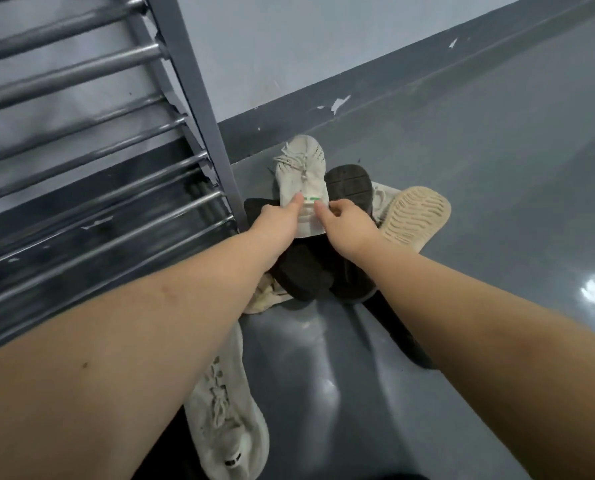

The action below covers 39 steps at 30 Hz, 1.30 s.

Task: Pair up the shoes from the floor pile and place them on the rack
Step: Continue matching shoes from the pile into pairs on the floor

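Observation:
A white knit sneaker (pixel 301 169) lies on top of the floor pile, toe pointing away from me. My left hand (pixel 278 220) grips its heel end from the left, thumb on top. My right hand (pixel 346 220) pinches the same heel end from the right. Under and around it lie black shoes (pixel 306 271), one showing its black sole (pixel 349 183), and a shoe turned over with a beige sole (pixel 415 214). Another white sneaker (pixel 226 410) lies near me, partly under my left forearm. The grey metal rack (pixel 91 161) stands at the left.
The rack's grey side post (pixel 202 109) stands right next to the pile. Behind the pile runs a wall with a dark grey skirting (pixel 375 88) and chipped paint. A glossy grey floor (pixel 496 202) stretches to the right.

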Motion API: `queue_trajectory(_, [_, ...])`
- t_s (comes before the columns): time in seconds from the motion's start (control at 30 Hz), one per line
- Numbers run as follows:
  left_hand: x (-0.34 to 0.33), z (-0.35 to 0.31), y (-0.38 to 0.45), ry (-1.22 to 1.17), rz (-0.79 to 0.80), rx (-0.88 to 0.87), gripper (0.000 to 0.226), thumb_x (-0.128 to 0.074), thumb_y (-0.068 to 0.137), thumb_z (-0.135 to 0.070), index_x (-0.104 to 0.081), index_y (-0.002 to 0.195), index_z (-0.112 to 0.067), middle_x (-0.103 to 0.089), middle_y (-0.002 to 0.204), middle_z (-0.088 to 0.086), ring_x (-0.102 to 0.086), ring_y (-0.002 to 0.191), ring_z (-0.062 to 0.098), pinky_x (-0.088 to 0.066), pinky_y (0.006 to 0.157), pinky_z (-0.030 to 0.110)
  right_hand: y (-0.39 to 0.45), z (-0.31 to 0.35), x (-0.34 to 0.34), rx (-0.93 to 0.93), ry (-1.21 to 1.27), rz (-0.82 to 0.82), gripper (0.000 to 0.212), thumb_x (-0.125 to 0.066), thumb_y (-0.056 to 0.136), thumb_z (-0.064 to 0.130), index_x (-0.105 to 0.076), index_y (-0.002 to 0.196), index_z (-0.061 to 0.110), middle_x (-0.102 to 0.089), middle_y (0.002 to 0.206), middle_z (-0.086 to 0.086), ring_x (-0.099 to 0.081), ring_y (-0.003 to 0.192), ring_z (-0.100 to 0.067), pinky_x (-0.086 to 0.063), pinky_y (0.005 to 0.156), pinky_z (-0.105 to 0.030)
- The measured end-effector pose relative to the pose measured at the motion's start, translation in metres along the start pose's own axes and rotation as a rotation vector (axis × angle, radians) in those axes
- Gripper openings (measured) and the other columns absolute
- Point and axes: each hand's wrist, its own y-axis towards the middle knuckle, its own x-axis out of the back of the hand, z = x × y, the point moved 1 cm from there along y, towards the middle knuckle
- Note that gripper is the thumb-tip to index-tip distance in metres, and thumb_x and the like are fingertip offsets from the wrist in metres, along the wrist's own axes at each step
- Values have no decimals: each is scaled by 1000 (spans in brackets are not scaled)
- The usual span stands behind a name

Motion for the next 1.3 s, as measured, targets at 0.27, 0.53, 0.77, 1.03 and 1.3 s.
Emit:
queue_trajectory(0.27, [10,12,-28,-267,-91,-77,37,-58,86,-48,-54,104,-16,-61,111,4,-60,102,21,-49,93,36,-24,13,-8,-255,722,-154,52,-71,76,51,-58,105,10,-63,94,-1,-63,88,-16,-59,70,-33])
queue_trajectory(0.53, [29,62,-122,-805,158,-3,65,-66,86,-14,-32,142,-11,-57,131,10,-60,113,20,-48,100,39,-121,0,-14,-238,948,143,17,-65,88,26,-68,89,10,-73,84,-4,-70,72,-13,-57,63,-25])
queue_trajectory(0.77, [44,152,-205,-597,323,23,70,-80,62,-41,-57,123,-16,-71,110,2,-68,100,17,-54,85,26,-227,-42,-51,-166,745,394,46,-71,73,28,-60,115,11,-71,103,-12,-71,87,-18,-58,78,-33])
queue_trajectory(1.03, [63,237,-262,-704,226,149,100,-89,50,-39,-43,136,-16,-66,121,4,-64,109,21,-47,100,43,-278,-48,-93,-218,463,620,57,-80,72,29,-54,121,15,-64,110,-17,-65,103,-31,-48,96,-55])
queue_trajectory(1.3, [108,273,-263,-833,56,178,82,-77,59,-25,-44,133,-13,-67,116,6,-66,103,22,-52,87,38,-278,-14,-138,-158,408,771,46,-74,80,28,-56,120,14,-65,93,-3,-68,83,-11,-56,71,-24])
